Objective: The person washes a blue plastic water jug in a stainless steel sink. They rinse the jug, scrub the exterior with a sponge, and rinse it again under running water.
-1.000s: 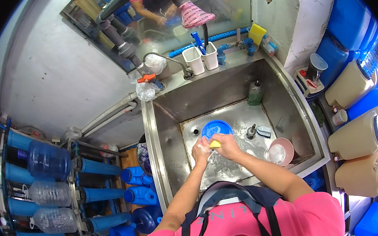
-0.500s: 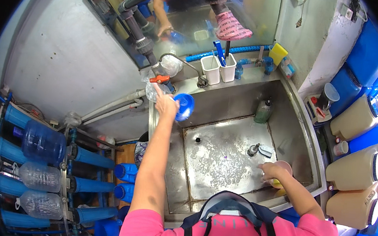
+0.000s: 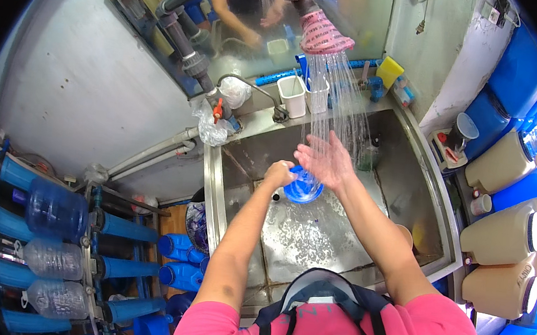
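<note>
Gripping a round blue plastic lid [image 3: 303, 187] by its rim, the left hand [image 3: 279, 173] holds it over the middle of the stainless-steel sink [image 3: 313, 237], right under the falling water. The lid is shallow and glossy, its hollow side tilted up toward the spray. Just beside it, the right hand [image 3: 323, 158] is spread flat, fingers apart and palm up, holding nothing while thin streams run over it. Whether it touches the lid's edge cannot be told.

Water drops in many fine threads from a pink, cone-shaped shower head [image 3: 325, 35] fixed to a thick grey pipe [image 3: 184, 34] above. The sink's floor is dull, scratched metal, wet and speckled with droplets. Along the back ledge stand two white square plastic cups [image 3: 292, 95], and a yellow sponge [image 3: 389, 71] leans on the wall near them. A crumpled clear plastic bag [image 3: 211, 125] hangs around the tap with its small red valve. To the right, beige plastic jugs [image 3: 504, 233] lie on their sides; to the left, clear water bottles [image 3: 54, 209] rest on a blue rack.
</note>
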Motion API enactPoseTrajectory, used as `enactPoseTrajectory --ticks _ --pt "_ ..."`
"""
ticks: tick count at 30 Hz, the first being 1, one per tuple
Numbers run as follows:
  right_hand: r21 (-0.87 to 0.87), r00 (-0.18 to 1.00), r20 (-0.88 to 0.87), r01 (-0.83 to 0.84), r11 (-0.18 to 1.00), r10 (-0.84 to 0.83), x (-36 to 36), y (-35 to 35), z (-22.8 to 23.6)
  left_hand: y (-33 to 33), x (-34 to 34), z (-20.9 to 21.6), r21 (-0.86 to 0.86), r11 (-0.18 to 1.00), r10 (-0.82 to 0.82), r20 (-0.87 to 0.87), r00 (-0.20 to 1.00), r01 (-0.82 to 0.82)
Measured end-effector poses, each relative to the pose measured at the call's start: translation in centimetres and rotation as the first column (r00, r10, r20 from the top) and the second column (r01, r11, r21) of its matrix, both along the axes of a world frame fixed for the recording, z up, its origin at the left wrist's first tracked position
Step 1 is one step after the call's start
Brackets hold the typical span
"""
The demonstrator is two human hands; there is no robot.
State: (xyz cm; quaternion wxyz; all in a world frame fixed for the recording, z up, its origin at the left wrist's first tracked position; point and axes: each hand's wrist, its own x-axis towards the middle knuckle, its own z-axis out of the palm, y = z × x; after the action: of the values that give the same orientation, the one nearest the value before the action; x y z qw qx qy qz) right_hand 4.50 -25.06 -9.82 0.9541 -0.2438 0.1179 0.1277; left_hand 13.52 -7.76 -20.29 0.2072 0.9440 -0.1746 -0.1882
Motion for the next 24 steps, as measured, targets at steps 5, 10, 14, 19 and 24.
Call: enactPoseTrajectory --ticks 5,10,14,19,24 --pt "-0.148 0.932 0.09 -0.337 0.93 0.352 1.3 -0.4 0.7 -4.9 -3.7 0.1 -0.011 0.999 0.053 0.264 0.963 -0.052" --pt "-0.925 0.981 -0.005 -0.079 0.371 0.196 0.1 -3.8 3.4 -5.0 -4.9 1.5 -0.124 0.99 0.084 0.174 0.981 -0.063" --pt "-0.985 0.927 0.095 0.035 0.169 0.363 -0.1 -5.0 4.2 -3.7 -5.5 2.1 -0.685 0.727 0.115 0.059 0.992 -0.044" --pt "-0.95 0.862 0.199 0.054 0.307 0.466 -0.1 -3.7 3.0 -3.1 -6.2 2.3 -0.798 0.136 0.019 -0.59 0.807 -0.587" --pt "-0.72 0.767 0.457 0.022 0.694 0.451 0.5 -3.3 1.0 -4.7 -7.4 1.4 -0.579 -0.006 -0.367 -0.757 0.541 -0.815"
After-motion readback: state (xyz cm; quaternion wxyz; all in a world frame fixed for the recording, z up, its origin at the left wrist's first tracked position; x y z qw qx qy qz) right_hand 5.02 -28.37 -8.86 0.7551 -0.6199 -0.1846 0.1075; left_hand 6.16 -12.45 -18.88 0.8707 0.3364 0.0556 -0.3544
